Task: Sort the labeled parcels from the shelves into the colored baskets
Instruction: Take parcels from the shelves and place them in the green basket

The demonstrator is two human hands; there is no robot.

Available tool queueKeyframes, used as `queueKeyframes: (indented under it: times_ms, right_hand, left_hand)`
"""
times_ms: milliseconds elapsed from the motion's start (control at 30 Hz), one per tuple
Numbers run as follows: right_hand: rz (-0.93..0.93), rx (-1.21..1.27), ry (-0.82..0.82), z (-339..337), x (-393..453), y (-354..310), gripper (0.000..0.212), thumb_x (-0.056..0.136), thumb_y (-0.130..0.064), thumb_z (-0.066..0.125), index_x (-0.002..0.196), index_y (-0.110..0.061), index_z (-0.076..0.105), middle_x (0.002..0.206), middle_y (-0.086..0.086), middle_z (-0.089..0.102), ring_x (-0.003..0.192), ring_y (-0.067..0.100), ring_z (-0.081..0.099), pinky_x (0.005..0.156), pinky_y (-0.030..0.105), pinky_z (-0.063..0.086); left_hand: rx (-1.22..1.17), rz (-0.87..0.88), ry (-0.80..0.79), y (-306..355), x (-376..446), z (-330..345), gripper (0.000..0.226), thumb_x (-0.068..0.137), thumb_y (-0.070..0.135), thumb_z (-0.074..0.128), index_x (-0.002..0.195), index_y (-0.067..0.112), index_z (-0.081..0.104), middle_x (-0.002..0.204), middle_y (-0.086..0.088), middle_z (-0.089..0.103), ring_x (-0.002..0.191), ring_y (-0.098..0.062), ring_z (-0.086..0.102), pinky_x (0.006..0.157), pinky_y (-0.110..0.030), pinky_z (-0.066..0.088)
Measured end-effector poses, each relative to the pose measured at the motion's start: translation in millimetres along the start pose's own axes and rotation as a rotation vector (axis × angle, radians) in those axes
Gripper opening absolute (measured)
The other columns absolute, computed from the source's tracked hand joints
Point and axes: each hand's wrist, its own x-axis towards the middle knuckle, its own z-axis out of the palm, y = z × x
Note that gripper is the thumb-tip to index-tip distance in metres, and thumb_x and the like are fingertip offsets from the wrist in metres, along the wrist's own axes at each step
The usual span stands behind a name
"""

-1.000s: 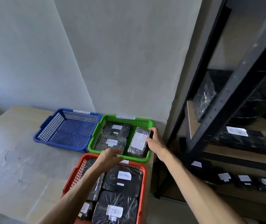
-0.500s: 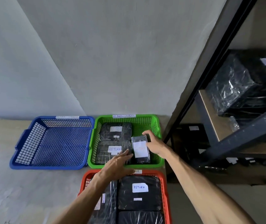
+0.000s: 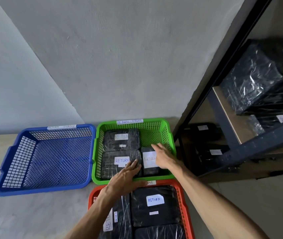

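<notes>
at left of frame the blue basket (image 3: 46, 159) sits bare on the worktop (image 3: 34, 213). at centre the left hand (image 3: 126, 178) lies flat, grip released, fingertips on a labeled parcel (image 3: 118, 163) in the green basket (image 3: 169, 135). just right, the right hand (image 3: 163, 156) rests open-fingered on the small parcel (image 3: 148, 161); bare mesh shows behind it.

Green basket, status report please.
Left hand flat on front-left parcel. Right hand open over small parcel. Green basket: three parcels. Nothing blocking.
</notes>
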Motion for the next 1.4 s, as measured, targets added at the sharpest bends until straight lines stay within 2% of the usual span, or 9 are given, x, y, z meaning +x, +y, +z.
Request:
queueKeyframes:
  times_ms: [200, 333, 400, 467, 567, 733, 1000, 1233, 1400]
  right_hand:
    - [-0.026, -0.079, -0.135, -12, -1, -2, 0.097, 0.084, 0.022, 0.046, 0.161, -0.021, 0.005, 0.169, 0.004, 0.003, 0.154, 0.027, 0.016, 0.123, 0.045, 0.027]
    - [-0.041, 0.054, -0.033, -36, -21, -2, 0.083, 0.092, 0.017, 0.039, 0.161, -0.023, 0.017, 0.163, 0.009, 0.027, 0.147, 0.029, 0.034, 0.116, 0.04, 0.038]
    - [-0.052, 0.112, 0.055, -50, -39, 2, 0.062, 0.099, 0.005, 0.041, 0.155, -0.018, 0.034, 0.153, 0.011, 0.043, 0.133, 0.026, 0.05, 0.108, 0.034, 0.046]
    - [-0.069, 0.155, 0.136, -61, -57, 9, 0.045, 0.101, -0.005, 0.046, 0.145, -0.016, 0.05, 0.144, 0.01, 0.053, 0.127, 0.023, 0.056, 0.105, 0.031, 0.047]
    - [-0.101, 0.245, 0.236, -80, -87, 19, 0.032, 0.099, -0.007, 0.053, 0.128, -0.015, 0.064, 0.128, 0.007, 0.066, 0.114, 0.018, 0.064, 0.101, 0.034, 0.052]
    - [-0.206, 0.306, 0.398, -119, -141, 31, 0.018, 0.096, -0.013, 0.061, 0.11, -0.016, 0.072, 0.104, 0.0, 0.074, 0.088, 0.014, 0.069, 0.083, 0.034, 0.055]
    - [-0.374, 0.284, 0.44, -182, -225, 88, 0.019, 0.099, -0.018, 0.06, 0.115, -0.021, 0.069, 0.109, -0.005, 0.073, 0.096, 0.007, 0.067, 0.078, 0.014, 0.049]
    - [-0.414, 0.173, 0.43, -242, -305, 194, 0.013, 0.1, -0.027, 0.061, 0.103, -0.025, 0.073, 0.085, -0.017, 0.066, 0.077, 0.0, 0.061, 0.067, 0.018, 0.044]
    - [-0.314, 0.239, 0.549, -286, -319, 278, 0.013, 0.098, -0.022, 0.061, 0.094, -0.025, 0.074, 0.092, -0.01, 0.073, 0.084, 0.008, 0.068, 0.079, 0.033, 0.058]
  left_hand:
    - [-0.039, 0.013, -0.017, -1, 2, -1, 0.092, 0.084, 0.071, 0.056, 0.158, 0.029, 0.021, 0.166, 0.015, -0.002, 0.153, -0.007, -0.009, 0.125, -0.038, 0.017]
    - [-0.077, -0.007, 0.03, 8, -3, -11, 0.079, 0.086, 0.061, 0.061, 0.153, 0.026, 0.038, 0.165, 0.009, 0.019, 0.152, -0.014, 0.021, 0.12, -0.038, 0.03]
    - [-0.092, -0.03, 0.115, 19, -5, -22, 0.066, 0.083, 0.064, 0.059, 0.137, 0.026, 0.059, 0.144, 0.003, 0.057, 0.126, -0.019, 0.059, 0.101, -0.036, 0.05]
    - [-0.083, -0.004, 0.184, 35, -6, -36, 0.043, 0.087, 0.053, 0.061, 0.113, 0.021, 0.072, 0.108, -0.002, 0.076, 0.093, -0.018, 0.071, 0.074, -0.027, 0.056]
    - [-0.1, 0.036, 0.275, 63, -6, -59, 0.022, 0.093, 0.032, 0.063, 0.105, 0.019, 0.076, 0.1, -0.003, 0.078, 0.089, -0.016, 0.073, 0.074, -0.025, 0.056]
    - [-0.134, 0.11, 0.379, 123, -16, -80, 0.016, 0.091, 0.025, 0.063, 0.094, 0.02, 0.078, 0.088, 0.0, 0.078, 0.086, -0.016, 0.072, 0.074, -0.031, 0.053]
    - [-0.12, 0.229, 0.512, 246, -45, -68, 0.019, 0.09, 0.025, 0.063, 0.103, 0.023, 0.077, 0.097, 0.007, 0.078, 0.089, -0.009, 0.072, 0.082, -0.028, 0.055]
    - [-0.056, 0.297, 0.508, 380, -62, -30, 0.016, 0.084, 0.02, 0.063, 0.088, 0.028, 0.076, 0.076, 0.014, 0.073, 0.071, 0.005, 0.066, 0.069, -0.014, 0.048]
    - [-0.131, 0.33, 0.445, 475, -41, -14, 0.022, 0.086, 0.017, 0.058, 0.082, 0.035, 0.07, 0.076, 0.005, 0.076, 0.068, 0.001, 0.071, 0.071, -0.021, 0.057]
